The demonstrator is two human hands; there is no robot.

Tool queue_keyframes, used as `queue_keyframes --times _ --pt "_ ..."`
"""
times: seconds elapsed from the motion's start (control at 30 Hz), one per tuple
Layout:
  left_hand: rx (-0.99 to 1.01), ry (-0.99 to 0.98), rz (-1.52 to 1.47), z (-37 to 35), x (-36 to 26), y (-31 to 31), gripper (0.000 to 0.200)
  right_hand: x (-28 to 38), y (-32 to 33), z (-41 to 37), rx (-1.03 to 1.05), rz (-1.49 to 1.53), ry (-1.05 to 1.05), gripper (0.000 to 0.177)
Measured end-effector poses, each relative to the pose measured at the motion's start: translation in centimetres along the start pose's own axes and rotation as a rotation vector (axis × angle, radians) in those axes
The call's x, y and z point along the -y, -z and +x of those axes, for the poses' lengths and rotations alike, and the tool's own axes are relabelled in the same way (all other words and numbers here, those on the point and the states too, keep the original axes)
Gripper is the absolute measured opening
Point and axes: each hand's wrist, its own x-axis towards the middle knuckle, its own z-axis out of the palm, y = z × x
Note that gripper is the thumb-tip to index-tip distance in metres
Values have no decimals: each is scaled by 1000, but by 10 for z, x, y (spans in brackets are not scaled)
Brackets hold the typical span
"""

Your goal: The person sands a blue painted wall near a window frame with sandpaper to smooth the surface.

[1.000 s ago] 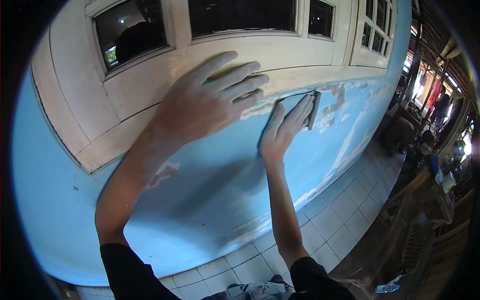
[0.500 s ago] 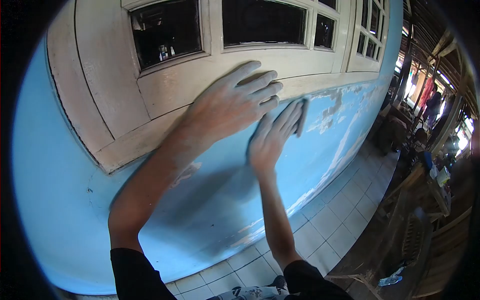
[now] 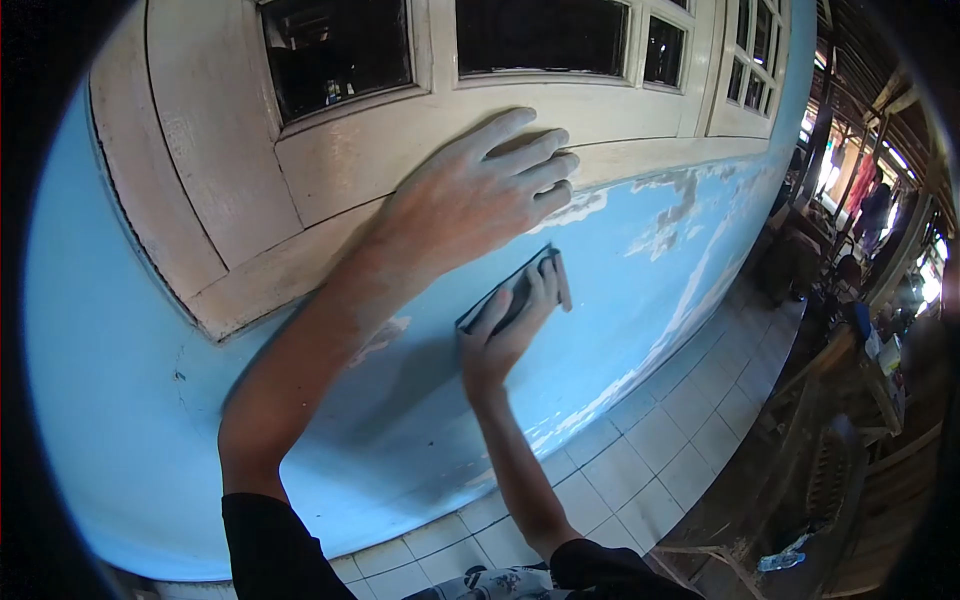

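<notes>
Grey and flat, the pad [image 3: 564, 283] sits against the blue wall [image 3: 610, 320], the right hand's [image 3: 503, 345] fingers curled over it, thumb apart. The surface looks only partly evened: blue around the pad seems fairly smooth, while rough patches [image 3: 680, 205] show farther right. Above, the left hand [image 3: 465, 205] rests open, holding nothing, on the cream window frame [image 3: 345, 165].

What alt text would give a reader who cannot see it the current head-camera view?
A right hand holds a flat block at a blue wall with patchy paint; the dusty left hand spreads across a cream window frame's lower edge.
</notes>
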Motion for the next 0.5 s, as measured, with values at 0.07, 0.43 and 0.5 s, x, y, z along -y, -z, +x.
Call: queue_keyframes --times 0.07,0.43,0.5 --pt "-11 -1 -8 0 0 0 28 -3 1 -8 43 -85 4 48" --pt "19 -8 17 -2 0 -2 31 1 -2 -6 295 -172 126 69" --pt "-12 8 57 -1 -1 -3 31 8 -1 -33 439 -229 267 74"
